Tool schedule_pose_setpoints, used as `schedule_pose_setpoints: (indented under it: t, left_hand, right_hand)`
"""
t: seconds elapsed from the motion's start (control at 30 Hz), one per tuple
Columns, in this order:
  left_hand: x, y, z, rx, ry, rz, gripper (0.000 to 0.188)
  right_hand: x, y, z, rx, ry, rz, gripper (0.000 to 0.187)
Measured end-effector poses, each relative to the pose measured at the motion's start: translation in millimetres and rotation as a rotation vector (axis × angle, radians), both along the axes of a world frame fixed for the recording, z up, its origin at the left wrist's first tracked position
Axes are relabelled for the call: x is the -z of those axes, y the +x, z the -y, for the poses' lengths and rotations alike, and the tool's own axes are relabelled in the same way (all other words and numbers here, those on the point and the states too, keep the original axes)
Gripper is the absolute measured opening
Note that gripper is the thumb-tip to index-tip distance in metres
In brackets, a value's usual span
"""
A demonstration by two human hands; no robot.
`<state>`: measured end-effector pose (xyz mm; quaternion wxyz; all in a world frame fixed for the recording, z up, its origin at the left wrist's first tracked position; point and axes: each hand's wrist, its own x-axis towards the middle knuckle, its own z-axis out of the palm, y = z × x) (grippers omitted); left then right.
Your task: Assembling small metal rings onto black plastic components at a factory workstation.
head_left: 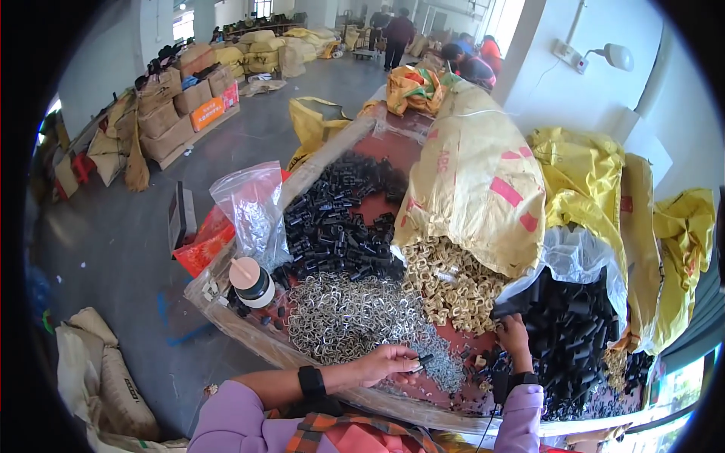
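Observation:
Over the near part of the tabletop my left hand (389, 365) is closed in a pinch on a small black plastic part (426, 359). Under it lies a patch of small grey-blue metal pieces (444, 371), beside a heap of silver metal rings (343, 313). My right hand (515, 334) curls at the left edge of a pile of black plastic tubes (578, 321), its fingers bent against a black piece (507, 308); the grip is partly hidden. Gold-coloured metal buckles (445, 283) spill from a large sack (483, 174) just beyond it.
Black parts (340, 219) cover the far left of the red tabletop (389, 151). A pink-lidded jar (251, 283) and a clear bag (253, 211) stand by the wooden rim. Yellow sacks (578, 177) line the right. Stacked cartons (162, 121) and people (398, 38) are farther back.

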<state>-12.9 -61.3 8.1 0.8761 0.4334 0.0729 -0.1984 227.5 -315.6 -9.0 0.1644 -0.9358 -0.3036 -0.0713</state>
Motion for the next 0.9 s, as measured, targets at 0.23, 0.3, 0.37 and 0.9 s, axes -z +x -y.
schedule_pose_setpoints:
  t: [0.23, 0.3, 0.37, 0.9]
  left_hand:
    - [-4.9, -5.3, -1.1, 0.004, -0.032, -0.027, 0.028]
    - [-5.2, -7.7, -1.4, -0.009, -0.039, -0.021, 0.026]
    - [-5.4, -9.5, -2.0, -0.022, -0.052, -0.014, 0.023]
    - [1.7, -14.7, -9.6, -0.103, -0.017, -0.027, 0.030]
  right_hand:
    - [-11.7, -11.8, -14.5, 0.091, 0.267, 0.013, 0.026]
    - [-11.8, -10.8, -19.4, 0.094, 0.378, 0.026, 0.029]
    - [-1.1, 1.1, -23.5, -0.005, 0.251, 0.179, 0.032]
    - [-25.8, -32.9, 5.3, 0.047, 0.353, -0.199, 0.033]
